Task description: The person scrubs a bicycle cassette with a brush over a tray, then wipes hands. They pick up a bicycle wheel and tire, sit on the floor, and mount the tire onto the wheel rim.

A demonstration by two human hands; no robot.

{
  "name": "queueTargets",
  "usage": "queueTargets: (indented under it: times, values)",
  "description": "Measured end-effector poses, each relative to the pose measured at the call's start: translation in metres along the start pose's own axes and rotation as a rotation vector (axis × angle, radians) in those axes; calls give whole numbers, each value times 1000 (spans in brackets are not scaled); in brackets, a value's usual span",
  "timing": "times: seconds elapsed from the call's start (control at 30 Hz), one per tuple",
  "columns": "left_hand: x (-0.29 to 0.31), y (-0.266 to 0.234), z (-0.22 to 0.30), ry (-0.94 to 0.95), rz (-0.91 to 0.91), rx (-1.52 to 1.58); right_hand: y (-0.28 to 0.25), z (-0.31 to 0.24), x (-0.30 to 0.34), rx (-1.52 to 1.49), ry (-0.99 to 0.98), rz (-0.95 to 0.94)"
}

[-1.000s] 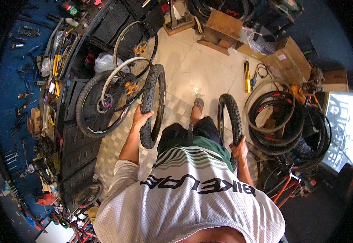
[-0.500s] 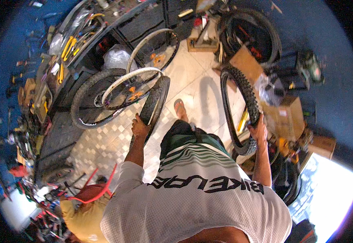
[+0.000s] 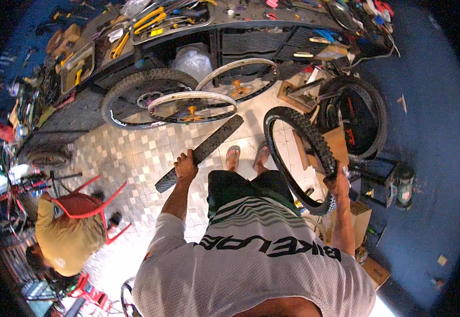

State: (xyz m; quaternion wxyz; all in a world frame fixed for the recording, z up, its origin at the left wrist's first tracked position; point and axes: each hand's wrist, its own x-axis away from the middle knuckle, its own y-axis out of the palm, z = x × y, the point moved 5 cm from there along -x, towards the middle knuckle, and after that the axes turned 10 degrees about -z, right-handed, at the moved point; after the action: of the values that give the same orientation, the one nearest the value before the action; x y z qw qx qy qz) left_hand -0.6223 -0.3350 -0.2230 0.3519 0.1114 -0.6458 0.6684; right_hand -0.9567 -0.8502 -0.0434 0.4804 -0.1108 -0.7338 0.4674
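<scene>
My left hand (image 3: pixel 186 166) is closed around a black bicycle tire (image 3: pixel 219 136), seen nearly edge-on and slanting in front of my left side. A second, knobby bicycle tire (image 3: pixel 317 142) hangs from my right hand (image 3: pixel 338 186), whose fingers wrap its near right side; its open ring faces up toward me. Beyond the left tire are two bare wheels with orange hubs: a nearer wheel (image 3: pixel 193 95) and a farther wheel (image 3: pixel 209 77). Beside them lies a wheel with a tire mounted (image 3: pixel 112 98). Neither hand touches these wheels.
A workbench (image 3: pixel 230 22) strewn with tools curves along the far side. At right stand a tired wheel (image 3: pixel 380 119), a wooden block (image 3: pixel 288 95) and cardboard boxes (image 3: pixel 361 216). Behind at left, a person in yellow (image 3: pixel 74 240) bends by a red chair (image 3: pixel 79 205).
My body and view have turned to the right, so the bench now lies ahead. Both tires stay in my hands; the left one has tilted to a flatter slant.
</scene>
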Motion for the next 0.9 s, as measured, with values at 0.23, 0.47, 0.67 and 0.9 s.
queueTargets:
  times: [0.23, 0.47, 0.67, 0.9]
  values:
    - [48, 25, -1, -137, 6, 106, -9, -29, -96, 131, -322, -69]
    - [113, 53, 49, -275, 106, 48, -6, -60, -175, 360, -324, -345]
    - [153, 79, 107, -429, 52, 181, -20, -93, -205, 417, -466, -399]
    - [212, 127, 159, -627, -25, 409, -42, -111, -221, 415, -530, -413]
